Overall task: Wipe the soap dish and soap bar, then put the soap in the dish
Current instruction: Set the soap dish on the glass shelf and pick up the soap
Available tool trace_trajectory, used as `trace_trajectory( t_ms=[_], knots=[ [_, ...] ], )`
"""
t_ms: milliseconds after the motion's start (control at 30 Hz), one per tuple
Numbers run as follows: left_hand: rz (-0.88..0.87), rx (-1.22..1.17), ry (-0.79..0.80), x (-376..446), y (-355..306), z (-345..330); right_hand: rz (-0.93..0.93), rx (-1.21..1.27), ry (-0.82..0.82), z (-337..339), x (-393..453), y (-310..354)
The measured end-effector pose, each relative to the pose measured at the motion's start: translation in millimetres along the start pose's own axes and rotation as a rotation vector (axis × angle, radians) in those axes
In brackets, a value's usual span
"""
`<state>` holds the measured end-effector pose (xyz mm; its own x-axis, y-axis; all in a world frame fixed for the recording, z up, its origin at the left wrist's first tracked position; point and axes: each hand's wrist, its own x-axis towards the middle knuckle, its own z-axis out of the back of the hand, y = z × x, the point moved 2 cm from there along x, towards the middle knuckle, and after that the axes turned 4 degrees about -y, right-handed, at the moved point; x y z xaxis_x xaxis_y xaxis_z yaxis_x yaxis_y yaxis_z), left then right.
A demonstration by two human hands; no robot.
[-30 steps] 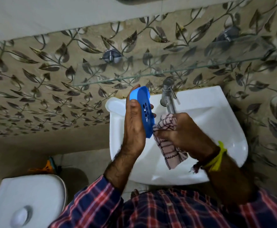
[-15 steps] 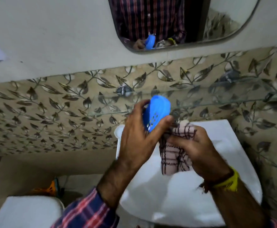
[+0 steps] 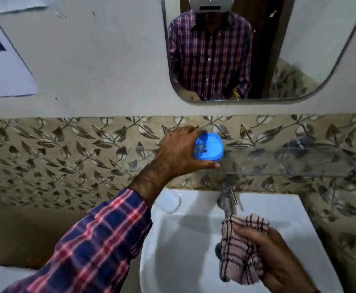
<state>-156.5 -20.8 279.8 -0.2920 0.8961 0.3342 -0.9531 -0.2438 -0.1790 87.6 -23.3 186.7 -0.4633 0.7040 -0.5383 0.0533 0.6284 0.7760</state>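
Item count, telegraphic:

- Hands: 2. Left hand [image 3: 179,150]; right hand [image 3: 272,256].
- Blue soap dish [image 3: 210,148]: 1, gripped in left hand.
- Checked cloth [image 3: 239,248]: 1, bunched in right hand.
- Washbasin [image 3: 185,250]: 1, beneath both hands.
- Tap [image 3: 227,203]: 1, just above right hand.
- Glass shelf [image 3: 289,161]: 1, level with left hand, extending to its right.
- Mirror [image 3: 312,49]: 1, above left hand.
- Paper sheets [image 3: 1,64] on wall: at least 2, upper left of left hand.

Glass shelf [image 3: 289,163] — soap dish [image 3: 210,148] at edge
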Motion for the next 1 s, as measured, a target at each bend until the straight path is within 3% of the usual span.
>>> trace_trajectory(
  t_ms=[167, 567, 667, 800, 867, 1000],
  knots=[
    [-0.037, 0.016, 0.124, 12.4, 10.0, -29.2, -0.027, -0.006, -0.047, -2.6, 2.9, -4.9],
    [-0.051, -0.111, 0.126, 13.0, 27.4, -44.4, 0.004, -0.014, -0.078, -9.1, 8.5, -24.6],
    [-0.039, -0.202, -0.092, -2.7, 23.0, -25.2, -0.001, -0.013, -0.062, -10.0, 7.5, -28.1],
    [-0.088, -0.42, -0.77, -76.4, 36.6, -26.0, -0.007, -0.051, -0.082, -0.7, 12.3, -34.5],
    [0.093, -0.504, -0.867, -129.7, 52.2, -61.3, -0.013, -0.062, -0.11, 4.2, 15.1, -39.1],
    [0.965, -0.883, -0.527, -180.3, 92.5, -156.0, -0.009, -0.094, -0.14, 6.3, 17.7, -45.3]
  ],
)
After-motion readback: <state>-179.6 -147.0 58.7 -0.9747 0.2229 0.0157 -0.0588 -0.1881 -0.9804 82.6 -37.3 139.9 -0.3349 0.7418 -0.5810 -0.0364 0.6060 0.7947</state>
